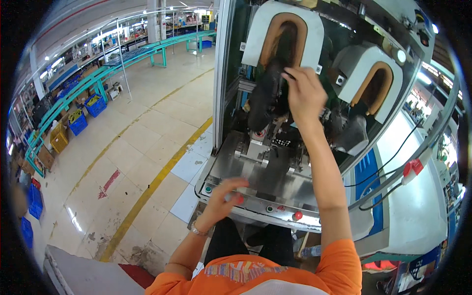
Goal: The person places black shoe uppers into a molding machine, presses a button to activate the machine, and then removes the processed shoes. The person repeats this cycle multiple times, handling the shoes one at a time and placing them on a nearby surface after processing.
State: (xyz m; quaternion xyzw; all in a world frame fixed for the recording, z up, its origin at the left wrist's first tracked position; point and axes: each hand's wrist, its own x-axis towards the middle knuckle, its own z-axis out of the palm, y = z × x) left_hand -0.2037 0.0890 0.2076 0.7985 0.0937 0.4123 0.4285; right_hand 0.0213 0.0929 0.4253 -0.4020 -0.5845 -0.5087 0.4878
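A black shoe upper (264,98) stands on the left station of a two-station machine, under a white arch-shaped head with a brown padded lining (303,34). My right hand (306,93) reaches up to it, thumb and fingers pinched at its upper edge. My left hand (219,202) is over the left front of the machine's panel, slightly blurred. Its fingers are apart, and it holds nothing I can see. Next to its thumb is a red button (240,199); whether they touch I cannot tell. A second dark shoe-like piece (351,132) sits at the right station.
The metal table (246,169) has a front panel with a green button (269,209) and another red button (298,215). A metal post (222,73) flanks the machine on the left. At the right hang cables with a red-and-white connector (412,169). Blue crates (96,105) stand by a green conveyor (110,66).
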